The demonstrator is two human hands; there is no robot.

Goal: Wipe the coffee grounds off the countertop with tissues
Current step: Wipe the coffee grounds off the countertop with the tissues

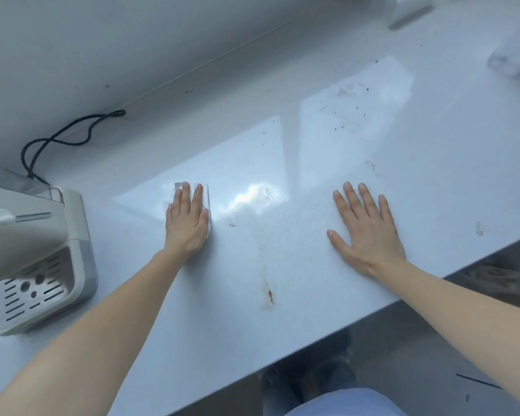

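Observation:
My left hand [187, 223] lies flat on a folded white tissue [206, 199] and presses it onto the pale countertop [312, 295]; only the tissue's edges show around the fingers. My right hand [367, 232] rests flat on the counter with fingers spread and holds nothing. A brownish coffee smear [270, 295] runs down the counter between the hands. Dark coffee specks [348, 115] are scattered farther back.
A cream coffee machine [36, 265] with a metal drip tray stands at the left, its black cord [66, 136] looping along the wall. Blurred white items [514, 58] sit at the far right. The counter's front edge [357, 321] runs diagonally; floor lies below.

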